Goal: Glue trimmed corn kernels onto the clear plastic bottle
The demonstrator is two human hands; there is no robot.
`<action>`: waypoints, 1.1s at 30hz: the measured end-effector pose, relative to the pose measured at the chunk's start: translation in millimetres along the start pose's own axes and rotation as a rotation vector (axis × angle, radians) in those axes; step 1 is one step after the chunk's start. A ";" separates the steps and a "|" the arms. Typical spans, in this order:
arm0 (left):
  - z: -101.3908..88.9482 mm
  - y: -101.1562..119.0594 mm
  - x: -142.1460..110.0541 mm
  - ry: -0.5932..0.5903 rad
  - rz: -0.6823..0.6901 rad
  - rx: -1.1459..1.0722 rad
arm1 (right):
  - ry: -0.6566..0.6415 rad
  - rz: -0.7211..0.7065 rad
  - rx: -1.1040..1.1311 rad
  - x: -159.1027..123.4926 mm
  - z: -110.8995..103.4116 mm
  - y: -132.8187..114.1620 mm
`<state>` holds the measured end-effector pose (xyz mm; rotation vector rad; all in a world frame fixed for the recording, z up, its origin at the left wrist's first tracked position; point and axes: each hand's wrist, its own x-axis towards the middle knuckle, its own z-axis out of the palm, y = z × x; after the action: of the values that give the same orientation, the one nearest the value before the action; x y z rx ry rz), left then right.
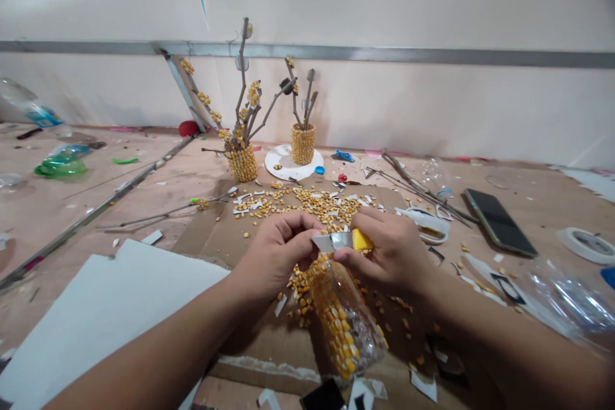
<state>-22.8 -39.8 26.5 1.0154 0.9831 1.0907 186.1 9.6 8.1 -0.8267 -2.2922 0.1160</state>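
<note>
My right hand point(391, 246) is closed round a yellow utility knife point(361, 239), its blade pointing left. My left hand point(278, 240) is closed in a pinch at the blade's tip; whatever lies between its fingertips is too small or hidden to make out. Below both hands a clear plastic bottle point(353, 307) lies on its side, partly covered with rows of corn kernels. Loose corn kernels point(331, 205) and white scraps are spread over the cardboard point(206, 230) beneath and behind my hands.
Behind stand two kernel-covered pots point(241, 163) holding twigs, one on a white ring point(273, 160). To the right are bare sticks point(418, 186), scissors point(425, 221), a phone point(500, 221), a tape roll point(589, 245) and clear plastic point(571, 298). White board point(115, 314) lies left.
</note>
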 end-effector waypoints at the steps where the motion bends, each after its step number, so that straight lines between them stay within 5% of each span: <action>1: 0.5 -0.4 -0.2 0.001 0.000 0.001 | 0.000 0.001 0.002 0.0 0.0 0.1; 22: 9.0 5.2 -11.2 0.055 0.243 0.249 | -0.018 -0.030 0.067 5.0 -2.9 -10.4; 33: -1.8 -5.6 -9.3 -0.057 0.206 -0.027 | 0.104 -0.036 -0.001 -1.6 -0.9 -6.5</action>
<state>-25.0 -49.5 21.7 1.1383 0.8287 1.2337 184.1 3.4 9.8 -0.7739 -2.2079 0.0543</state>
